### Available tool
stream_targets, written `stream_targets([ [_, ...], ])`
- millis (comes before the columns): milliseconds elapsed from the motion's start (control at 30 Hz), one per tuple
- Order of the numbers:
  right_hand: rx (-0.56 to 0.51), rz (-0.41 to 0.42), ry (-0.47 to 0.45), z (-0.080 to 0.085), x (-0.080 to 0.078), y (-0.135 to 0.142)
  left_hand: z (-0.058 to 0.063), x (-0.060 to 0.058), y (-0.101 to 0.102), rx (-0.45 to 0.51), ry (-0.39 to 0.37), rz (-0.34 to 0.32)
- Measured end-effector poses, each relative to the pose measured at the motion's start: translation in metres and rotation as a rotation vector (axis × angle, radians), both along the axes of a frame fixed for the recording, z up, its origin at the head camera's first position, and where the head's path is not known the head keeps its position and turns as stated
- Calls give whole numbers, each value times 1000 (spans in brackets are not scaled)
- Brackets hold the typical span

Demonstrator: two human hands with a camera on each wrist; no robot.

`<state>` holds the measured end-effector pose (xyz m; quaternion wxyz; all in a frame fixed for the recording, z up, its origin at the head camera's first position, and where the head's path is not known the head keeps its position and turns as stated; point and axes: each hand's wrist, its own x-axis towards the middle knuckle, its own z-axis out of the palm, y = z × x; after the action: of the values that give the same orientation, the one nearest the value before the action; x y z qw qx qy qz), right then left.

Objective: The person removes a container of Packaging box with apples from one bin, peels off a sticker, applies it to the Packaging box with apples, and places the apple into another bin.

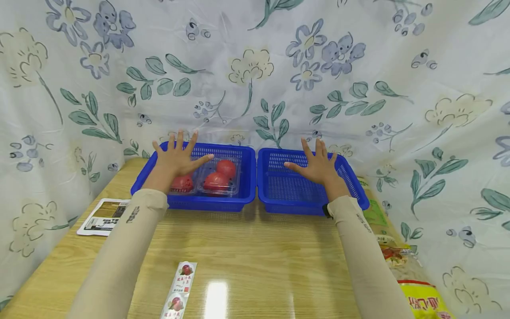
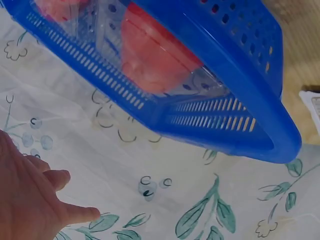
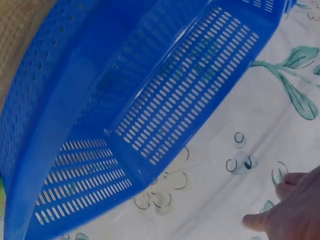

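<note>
Fingers spread, my left hand (image 1: 174, 158) hovers over a blue plastic basket (image 1: 249, 177) at the left and holds nothing. Inside that basket are clear plastic boxes with red round fruit (image 1: 217, 181); the hand and forearm hide part of them. My right hand (image 1: 318, 168), its fingers also spread, is above a second blue basket (image 1: 295, 188) with nothing visible inside. In the left wrist view, the left hand (image 2: 30, 195) appears apart from the basket's rim. The right wrist view likewise has the right hand (image 3: 295, 210) apart from its basket.
On the wooden table (image 1: 247, 252) lies a strip of fruit-printed labels (image 1: 179, 290) near the front. A flat printed packet (image 1: 104, 217) sits at the left. Bagged food packages (image 1: 416, 283) line the right edge. A flowered curtain (image 1: 255, 66) hangs behind the baskets.
</note>
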<state>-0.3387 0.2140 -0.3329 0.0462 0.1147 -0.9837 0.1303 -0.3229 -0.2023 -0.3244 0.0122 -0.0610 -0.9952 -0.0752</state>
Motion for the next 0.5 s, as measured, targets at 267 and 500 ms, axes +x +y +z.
stream_targets([
  [267,-8,43,59,-8,2,-6,-3,7,-11,-59,57,0],
  [500,-18,40,57,-16,4,-10,-9,16,-22,-73,20,16],
])
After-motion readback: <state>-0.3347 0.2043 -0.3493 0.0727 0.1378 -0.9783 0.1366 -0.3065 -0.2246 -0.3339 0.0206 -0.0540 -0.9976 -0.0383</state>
